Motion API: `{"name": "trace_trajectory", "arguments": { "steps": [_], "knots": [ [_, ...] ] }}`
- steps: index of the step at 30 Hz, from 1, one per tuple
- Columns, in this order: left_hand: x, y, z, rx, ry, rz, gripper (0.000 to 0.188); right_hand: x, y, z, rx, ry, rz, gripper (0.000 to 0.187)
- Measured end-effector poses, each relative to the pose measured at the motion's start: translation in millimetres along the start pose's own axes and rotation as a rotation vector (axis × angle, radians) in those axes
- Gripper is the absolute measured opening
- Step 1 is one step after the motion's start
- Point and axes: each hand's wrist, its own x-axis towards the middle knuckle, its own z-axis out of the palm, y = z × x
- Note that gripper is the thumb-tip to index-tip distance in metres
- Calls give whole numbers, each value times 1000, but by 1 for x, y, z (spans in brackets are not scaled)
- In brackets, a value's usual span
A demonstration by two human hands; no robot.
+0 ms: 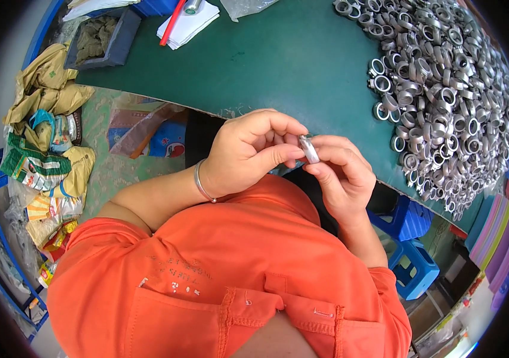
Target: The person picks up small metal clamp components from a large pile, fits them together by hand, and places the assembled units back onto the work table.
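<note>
A small shiny metal ring (309,150) is held up in front of my chest, near the front edge of the green table (284,77). My right hand (345,177) pinches its lower part between thumb and fingers. From the other side, my left hand (253,145) is closed, its curled fingertips and thumb at the ring's upper end. A thin bracelet (201,184) circles my left wrist. The ring is seen nearly edge-on, and part of it is hidden by fingers. To the right lies a large heap of similar metal rings (439,89).
A grey-blue bin (124,45) with lumpy grey material stands at the far left, beside white papers (197,27) and a red pen (172,24). Crumpled bags (39,173) lie left on the floor. Blue stools (412,268) stand below the table's right side, near stacked coloured sheets (496,238).
</note>
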Motion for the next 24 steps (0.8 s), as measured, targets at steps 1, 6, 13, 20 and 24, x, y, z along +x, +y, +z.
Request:
{"name": "trace_trajectory", "arguments": {
  "steps": [1,6,13,20,24],
  "knots": [
    [0,0,1,1,1,0,19,-1,1,1,3,11,-1,14],
    [0,3,1,170,-30,103,26,-10,7,9,-6,84,-25,22],
    [4,12,-4,589,-105,275,22,-8,-6,1,-133,104,-84,28],
    [1,8,-6,729,-156,322,20,-9,-8,-10,-403,-66,-249,25],
    [1,7,-4,737,-120,267,19,10,3,-38,-990,211,-82,28]
  ]
}}
